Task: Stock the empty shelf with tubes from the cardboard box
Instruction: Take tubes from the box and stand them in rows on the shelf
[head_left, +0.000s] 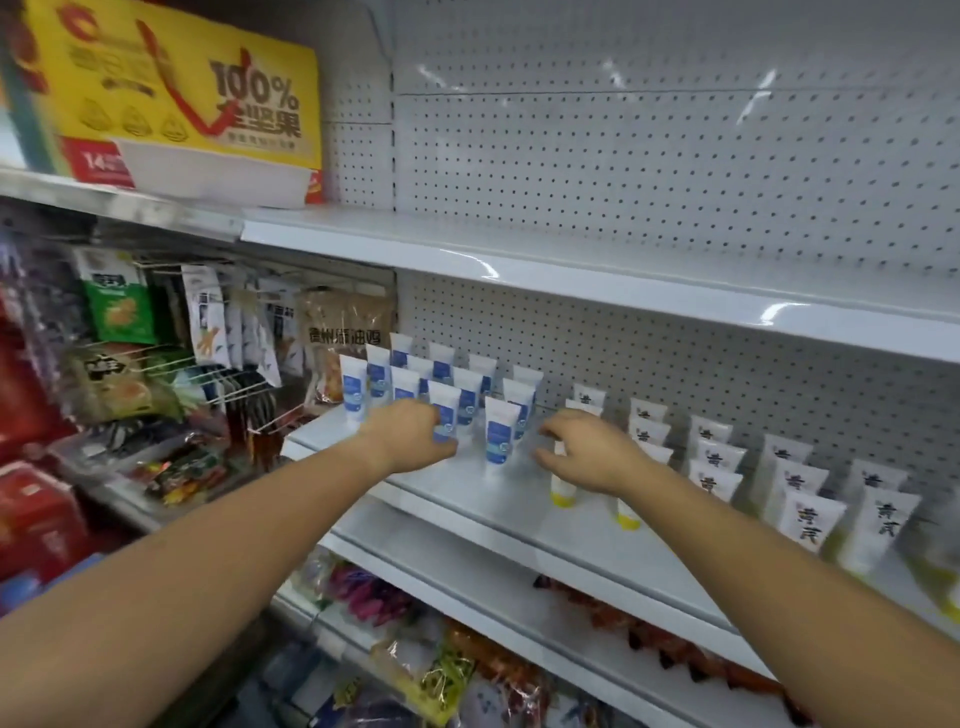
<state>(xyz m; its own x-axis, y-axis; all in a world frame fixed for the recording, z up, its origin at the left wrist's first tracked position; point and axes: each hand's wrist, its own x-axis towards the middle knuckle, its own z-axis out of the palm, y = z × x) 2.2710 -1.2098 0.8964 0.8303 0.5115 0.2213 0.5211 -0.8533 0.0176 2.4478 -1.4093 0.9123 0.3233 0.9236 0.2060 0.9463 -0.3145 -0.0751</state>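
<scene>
On shelf (467, 499): both hands among tubes (501, 431)

The shelf (457, 512) is white, and the back wall (675, 171) behind it is white too, with rows of tiny dark dots all over. The tubes on the left (502, 434) are white with blue labels. The tubes on the right (813, 522) are white with black writing and yellow-green bottoms (two by the hand show bright yellow caps). Up on the top left sits a big yellow box (176, 88) with red swirls, brown writing and a red strip. A green and white bag (117, 304) hangs below it, and red boxes (36, 519) sit at the far left.
</scene>
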